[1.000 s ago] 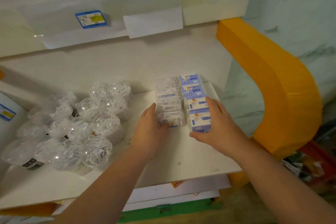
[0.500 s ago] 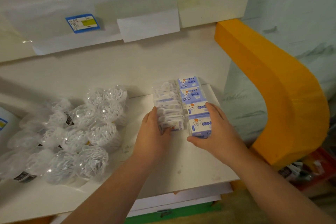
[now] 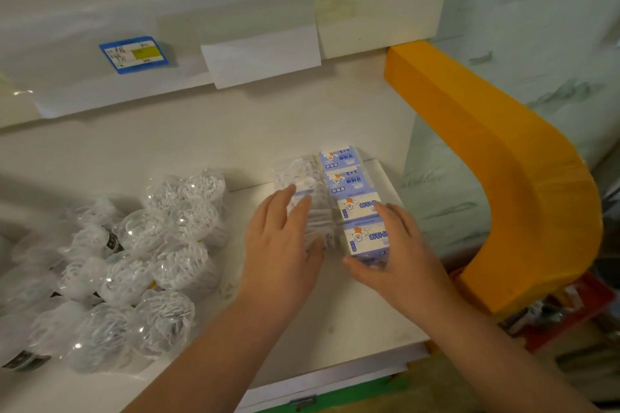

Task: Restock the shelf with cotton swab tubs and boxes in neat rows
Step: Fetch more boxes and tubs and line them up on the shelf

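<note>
At the far left, clear round tubs (image 3: 134, 265) of white cotton swabs stand packed together in rough rows on the white shelf (image 3: 352, 318), several of them touching; black labels show on a few. Above them, a blue price tag (image 3: 134, 55) sits behind a clear strip on the edge of the upper shelf, with a blank white card (image 3: 261, 57) to its right.

Toward the middle of the shelf, the left hand (image 3: 281, 245) lies on a row of clear boxes (image 3: 302, 184) that runs back toward the rear wall. The fingers are straight and slightly spread, resting flat over the top and left side of the nearest clear boxes; nothing is gripped. The motion blur over these boxes prevents reading their labels.

Directly right of that row, touching it, is a row of four blue-and-white boxes (image 3: 349, 184) with a cartoon figure printed on the tops. The right hand (image 3: 399, 258) is placed against the nearest one: the fingers extend along its right side and the thumb lies across its front edge, so the hand cups the box without closing fully around it.

Right of the shelf, an orange curved bracket (image 3: 503, 178) stands against a pale marbled wall (image 3: 536, 10). A red crate (image 3: 587, 305) is partly visible at lower right.
</note>
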Tool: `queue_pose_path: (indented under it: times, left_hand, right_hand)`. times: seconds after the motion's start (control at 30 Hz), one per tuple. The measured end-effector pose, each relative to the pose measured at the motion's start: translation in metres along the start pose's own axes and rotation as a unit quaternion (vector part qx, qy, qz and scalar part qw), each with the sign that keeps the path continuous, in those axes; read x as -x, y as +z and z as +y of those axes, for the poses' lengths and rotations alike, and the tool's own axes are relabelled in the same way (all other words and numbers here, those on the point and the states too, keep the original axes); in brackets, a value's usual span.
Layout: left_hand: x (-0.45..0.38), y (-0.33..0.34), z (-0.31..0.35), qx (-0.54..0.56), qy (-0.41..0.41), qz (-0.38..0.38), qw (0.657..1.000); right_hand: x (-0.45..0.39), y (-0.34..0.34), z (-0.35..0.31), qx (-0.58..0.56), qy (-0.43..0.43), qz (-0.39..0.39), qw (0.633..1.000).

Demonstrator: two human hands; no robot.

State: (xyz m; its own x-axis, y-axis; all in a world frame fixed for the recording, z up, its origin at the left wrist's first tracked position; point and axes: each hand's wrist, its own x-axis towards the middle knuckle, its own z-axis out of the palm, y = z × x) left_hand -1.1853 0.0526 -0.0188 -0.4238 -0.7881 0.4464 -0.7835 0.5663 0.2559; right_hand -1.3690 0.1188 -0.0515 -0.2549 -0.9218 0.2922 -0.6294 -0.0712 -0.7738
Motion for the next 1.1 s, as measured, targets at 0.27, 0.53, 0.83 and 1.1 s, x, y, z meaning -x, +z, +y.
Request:
queue_pose_path:
  times: [0.27,0.53,0.83,1.1]
  left_hand:
    - [-0.009,0.004,0.015,0.070,0.084,-0.039,0.993]
    - [-0.040,0.006,0.011,0.021,0.121,-0.109,0.986]
    - [-0.052,0.018,0.012,-0.036,0.139,-0.132,0.981]
    - [-0.056,0.024,0.015,-0.039,0.146,-0.136,0.979]
  right_hand:
    - [0.019,-0.002,0.009,-0.025,-0.019,-0.004,0.999]
    - [0.039,-0.020,0.005,-0.025,0.069,-0.016,0.997]
    - [0.051,-0.030,-0.010,0.016,0.178,0.017,0.984]
    - [0.031,-0.019,-0.008,0.086,0.183,0.030,0.979]
